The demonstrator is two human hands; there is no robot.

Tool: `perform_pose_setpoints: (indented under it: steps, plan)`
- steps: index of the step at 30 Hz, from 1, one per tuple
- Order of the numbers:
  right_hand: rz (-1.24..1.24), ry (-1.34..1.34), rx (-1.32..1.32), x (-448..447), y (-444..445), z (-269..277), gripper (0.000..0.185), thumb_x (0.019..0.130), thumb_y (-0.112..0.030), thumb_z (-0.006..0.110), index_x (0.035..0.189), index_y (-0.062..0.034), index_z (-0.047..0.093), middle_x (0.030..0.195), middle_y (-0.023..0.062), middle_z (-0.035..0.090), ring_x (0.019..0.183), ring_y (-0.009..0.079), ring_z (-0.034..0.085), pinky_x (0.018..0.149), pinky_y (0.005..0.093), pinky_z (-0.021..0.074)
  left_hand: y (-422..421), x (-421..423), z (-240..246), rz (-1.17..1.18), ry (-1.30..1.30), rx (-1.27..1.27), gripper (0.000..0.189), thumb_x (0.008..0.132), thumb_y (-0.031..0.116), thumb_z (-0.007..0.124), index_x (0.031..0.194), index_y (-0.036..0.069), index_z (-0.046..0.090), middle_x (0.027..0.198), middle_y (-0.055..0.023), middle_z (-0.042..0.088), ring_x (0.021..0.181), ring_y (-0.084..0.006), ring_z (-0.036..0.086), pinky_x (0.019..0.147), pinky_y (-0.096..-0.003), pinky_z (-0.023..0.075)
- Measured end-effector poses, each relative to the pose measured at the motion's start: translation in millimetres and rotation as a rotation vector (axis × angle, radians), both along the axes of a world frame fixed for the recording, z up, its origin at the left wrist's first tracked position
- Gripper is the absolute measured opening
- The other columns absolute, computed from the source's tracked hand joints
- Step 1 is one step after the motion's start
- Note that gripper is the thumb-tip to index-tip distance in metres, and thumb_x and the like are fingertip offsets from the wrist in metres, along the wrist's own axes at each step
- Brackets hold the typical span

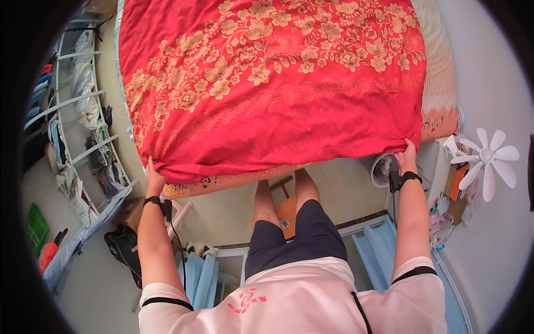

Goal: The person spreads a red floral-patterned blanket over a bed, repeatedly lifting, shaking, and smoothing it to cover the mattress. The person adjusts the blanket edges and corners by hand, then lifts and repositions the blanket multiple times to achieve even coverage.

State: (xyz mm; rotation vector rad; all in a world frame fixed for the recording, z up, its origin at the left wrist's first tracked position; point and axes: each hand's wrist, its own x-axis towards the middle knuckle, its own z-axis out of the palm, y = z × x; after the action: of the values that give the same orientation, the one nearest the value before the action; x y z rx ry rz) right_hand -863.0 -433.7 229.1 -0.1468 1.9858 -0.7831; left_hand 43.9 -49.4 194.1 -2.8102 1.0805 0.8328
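A red bed cover (288, 112) with gold flower patterns lies spread over the bed before me. My left hand (155, 177) grips its near left corner, where the cloth bunches into folds. Out at the near right corner, my right hand (405, 156) pinches the same edge. The cover's near edge is stretched between both hands. Below it shows the peach-coloured end of a bed sheet or mattress (196, 187), which bears writing. More of the patterned bedding (438, 92) is uncovered along the right side. My fingertips are partly hidden by the cloth.
A metal-framed rack (79, 96) with clothes and bags stands left of the bed. On the right are a white fan (487, 156), a white cabinet (431, 167) and a waste bin (380, 170). A black bag (123, 250) and light blue curtains (200, 277) are near me.
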Motion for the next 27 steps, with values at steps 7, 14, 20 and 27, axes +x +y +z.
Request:
perform_pose_setpoints:
  steps: [7,14,20,27]
  plan:
    - [-0.183,-0.049,-0.203,3,-23,-12,0.068,0.103,-0.055,0.044,0.152,-0.0083,0.042,0.154,0.0151,0.048,0.138,0.0386,0.048,0.115,0.059,0.037,-56,-68,-14,-0.404,-0.037,0.275,0.091,0.073,0.004,0.073,0.155,0.014,0.035,0.132,-0.028,0.057,0.12,-0.0451,0.058,0.101,-0.049,0.0482]
    - [-0.169,-0.032,-0.127,-41,-46,-9,0.05,0.102,-0.043,0.047,0.138,-0.0082,0.057,0.138,0.014,0.063,0.124,0.0354,0.061,0.103,0.0575,0.0489,11,-62,-3,-0.546,-0.132,0.471,0.025,0.092,0.019,0.058,0.114,0.01,0.064,0.087,-0.0209,0.072,0.084,-0.0406,0.071,0.071,-0.0529,0.0557]
    - [0.525,1.386,-0.42,-68,-53,38,0.021,0.086,-0.011,0.059,0.095,0.0004,0.074,0.09,0.0211,0.074,0.085,0.0406,0.07,0.08,0.0489,0.0539,75,-47,41,-0.518,-0.145,0.628,0.016,0.09,0.014,0.056,0.087,0.01,0.072,0.088,-0.0172,0.073,0.086,-0.0383,0.072,0.072,-0.0502,0.0558]
    - [0.372,1.12,0.171,-110,-5,12,0.034,0.083,-0.017,0.066,0.111,0.0023,0.069,0.104,0.0254,0.072,0.098,0.0436,0.069,0.087,0.0472,0.0538,98,-70,30,-0.495,-0.22,0.748,0.025,0.091,0.011,0.054,0.082,0.006,0.077,0.089,-0.018,0.075,0.086,-0.0343,0.074,0.075,-0.0479,0.0585]
